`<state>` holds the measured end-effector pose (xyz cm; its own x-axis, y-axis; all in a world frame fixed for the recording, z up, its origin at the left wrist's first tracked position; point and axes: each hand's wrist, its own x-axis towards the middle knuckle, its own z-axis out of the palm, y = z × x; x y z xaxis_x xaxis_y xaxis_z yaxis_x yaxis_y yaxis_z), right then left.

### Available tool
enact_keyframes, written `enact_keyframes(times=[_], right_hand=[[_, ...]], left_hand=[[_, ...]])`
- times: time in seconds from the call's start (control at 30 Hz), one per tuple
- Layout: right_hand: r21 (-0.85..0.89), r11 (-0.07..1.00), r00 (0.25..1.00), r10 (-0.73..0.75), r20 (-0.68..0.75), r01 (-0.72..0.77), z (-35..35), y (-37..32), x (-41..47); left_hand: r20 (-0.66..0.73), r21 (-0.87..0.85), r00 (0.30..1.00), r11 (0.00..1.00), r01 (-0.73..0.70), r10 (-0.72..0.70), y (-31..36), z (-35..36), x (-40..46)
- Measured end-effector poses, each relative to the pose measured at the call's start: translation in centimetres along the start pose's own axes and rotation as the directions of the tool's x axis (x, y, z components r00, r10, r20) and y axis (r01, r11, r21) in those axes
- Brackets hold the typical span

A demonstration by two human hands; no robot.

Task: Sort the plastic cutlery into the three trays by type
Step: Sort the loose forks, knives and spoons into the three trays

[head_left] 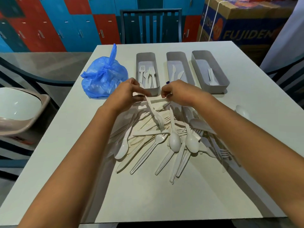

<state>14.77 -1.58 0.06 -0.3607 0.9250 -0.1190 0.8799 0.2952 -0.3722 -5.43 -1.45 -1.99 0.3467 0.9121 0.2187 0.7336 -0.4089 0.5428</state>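
a: biggest risk here?

b: dropping the fork back into the pile. held only at the handle end by the left hand, tines hanging down and just touching the heap. could snag a neighbour and drag it along, or slip out of a thin pinch.

a: wrong tray too?

b: possible. three grey trays at the far side of the table: left tray with forks, middle tray with knives, right tray with what looks like a spoon or two. all white plastic, easy to mix up, and two pieces lifted together would land in one tray.

a: state of the hands?

b: left hand curled nearly closed, thumb and fingers pinching the fork's handle just in front of the left tray. right hand also mostly closed, fingertips pinched on something pale and thin near the middle tray; hard to tell whether a second handle or the same piece.

a: anything else to watch?

b: stray spoon lying apart near the right edge of the table, easy to forget. blue plastic bag beside the left tray, close enough to be brushed on the reach.
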Motion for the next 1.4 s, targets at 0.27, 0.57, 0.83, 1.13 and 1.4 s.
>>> enact_keyframes(times=[0.27,0.57,0.83,1.13,1.4], right_hand=[[0.162,0.984,0.996,0.081,-0.04,-0.074,-1.3,0.9,0.0],[0.506,0.859,0.945,0.222,-0.241,-0.073,-1.5,0.4,2.6],[0.659,0.746,0.92,0.318,-0.229,-0.094,-1.2,-1.2,6.2],[0.593,0.795,0.887,0.362,-0.287,-0.132,-1.3,-2.3,9.9],[0.467,0.877,0.891,0.298,-0.343,-0.113,-0.8,-1.4,9.5]], left_hand=[[-0.216,-0.297,0.968,0.953,0.06,-0.128,0.3,-0.9,1.0],[-0.125,-0.719,0.818,0.62,0.315,-0.561,1.5,-1.3,2.7],[-0.172,-0.565,0.771,0.703,0.432,-0.613,1.1,-0.5,5.5],[-0.248,-0.356,0.774,0.798,0.486,-0.582,0.9,-0.3,8.4],[-0.353,-0.048,0.792,0.854,0.517,-0.499,1.2,-0.5,8.1]])
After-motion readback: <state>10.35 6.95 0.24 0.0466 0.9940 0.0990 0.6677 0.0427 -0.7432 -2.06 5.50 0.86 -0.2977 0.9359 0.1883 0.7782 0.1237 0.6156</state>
